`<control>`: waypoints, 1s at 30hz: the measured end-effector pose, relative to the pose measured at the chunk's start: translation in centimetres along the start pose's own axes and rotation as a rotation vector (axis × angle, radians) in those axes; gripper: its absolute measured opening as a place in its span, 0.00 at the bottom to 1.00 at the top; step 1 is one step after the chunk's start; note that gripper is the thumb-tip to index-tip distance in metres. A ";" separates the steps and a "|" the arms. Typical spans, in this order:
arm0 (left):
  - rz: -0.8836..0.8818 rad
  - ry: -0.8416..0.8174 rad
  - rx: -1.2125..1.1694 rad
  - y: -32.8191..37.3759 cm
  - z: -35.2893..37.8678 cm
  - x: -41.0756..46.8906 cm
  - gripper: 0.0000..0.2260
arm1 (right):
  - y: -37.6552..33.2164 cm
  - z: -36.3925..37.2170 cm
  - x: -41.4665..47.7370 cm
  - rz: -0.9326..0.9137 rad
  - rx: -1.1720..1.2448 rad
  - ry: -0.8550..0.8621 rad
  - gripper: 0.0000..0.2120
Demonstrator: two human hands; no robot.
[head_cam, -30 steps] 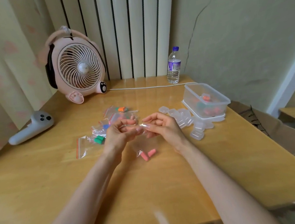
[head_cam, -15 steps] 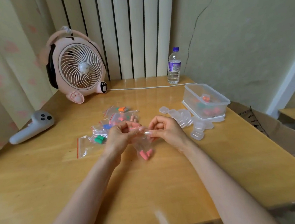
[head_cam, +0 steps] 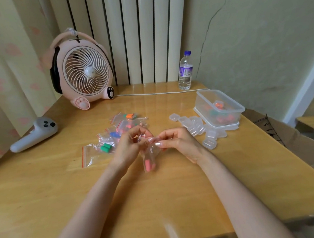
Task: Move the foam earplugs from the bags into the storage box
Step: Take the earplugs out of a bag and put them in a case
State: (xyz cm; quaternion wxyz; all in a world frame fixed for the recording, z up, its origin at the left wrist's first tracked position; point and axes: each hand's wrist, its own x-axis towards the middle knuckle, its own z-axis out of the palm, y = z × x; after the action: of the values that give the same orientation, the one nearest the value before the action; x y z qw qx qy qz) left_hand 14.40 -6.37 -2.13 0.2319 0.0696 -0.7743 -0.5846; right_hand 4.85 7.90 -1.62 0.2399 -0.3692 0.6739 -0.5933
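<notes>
Pinching the top edge of a small clear zip bag (head_cam: pixel 149 157) from opposite sides, the left hand (head_cam: pixel 127 147) and the right hand (head_cam: pixel 175 141) hold it above the wooden table (head_cam: pixel 177 196), with the bag hanging down between them. Both hands are closed to a fingertip pinch on the bag's mouth; the remaining fingers are curled, and neither hand holds anything else. Two pink foam earplugs (head_cam: pixel 149 165) sit at the bottom of the hanging bag. Whether the seal is already parted cannot be told. The step in hand is judged to be opening this bag. The next move calls for spreading the mouth and then tipping or picking the earplugs out. The clear storage box (head_cam: pixel 219 107) stands open beyond and to the right of the right hand, resting on what appears to be its lid, and already contains coloured earplugs. A cluster of small clear plastic cases (head_cam: pixel 200 129) lies between the right hand and the box. Further zip bags (head_cam: pixel 119 131), holding green, blue, orange and pink earplugs, lie just beyond and to the left of the left hand, so the task is judged to be only partly complete. The carry to the box must clear the plastic cases.
</notes>
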 end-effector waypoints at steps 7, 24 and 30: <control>0.099 0.051 0.385 -0.4 0.0 0.1 0.08 | -0.3 -0.1 -0.2 0.034 -0.115 -0.015 0.14; -0.063 0.396 0.047 -1.1 -0.7 0.5 0.13 | -0.2 -0.5 -0.2 0.129 0.036 -0.065 0.16; -0.220 0.309 0.025 -2.0 -0.4 0.8 0.13 | 0.0 -1.4 -0.3 0.098 0.030 -0.008 0.07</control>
State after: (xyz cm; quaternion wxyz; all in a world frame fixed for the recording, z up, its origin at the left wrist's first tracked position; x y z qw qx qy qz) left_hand 13.53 -7.63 -3.73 0.2818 0.2455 -0.7245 -0.5792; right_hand 3.95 9.00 -1.36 0.2767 -0.3347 0.6814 -0.5892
